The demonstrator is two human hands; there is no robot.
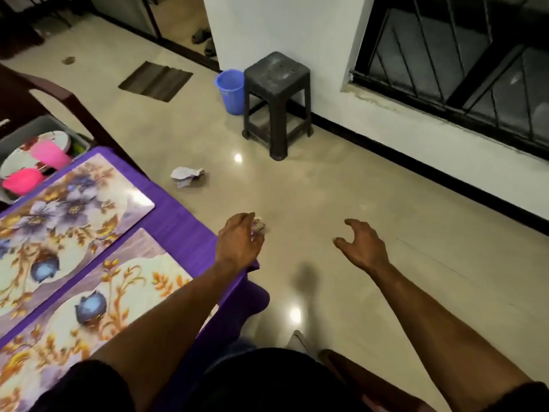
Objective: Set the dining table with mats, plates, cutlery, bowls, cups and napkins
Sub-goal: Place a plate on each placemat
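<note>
Your left hand [240, 237] grips a crumpled napkin [258, 226] past the table [184, 221] corner; right hand [361, 243] empty, fingers loosely curled. Loosen, and it joins the napkin on the floor [187, 176].

The desk [184, 221] fills the lower left of the frame, with two mats on it side by side: one mat [68, 203] toward the upper left, the other mat [98, 295] below it. Past the desk's far end, at the left edge, a tub [17, 138] holds cups [49, 154] and plates. My left grip [240, 239] hangs just off the desk's corner at centre, pinching a crumpled napkin [258, 226]. My right grip [361, 243] is over the floor to its right. Another crumpled napkin [187, 176] lies on the floor beyond the desk. At top centre a stool [277, 84] stands against the wall, a bucket [231, 90] touching its left side.
</note>
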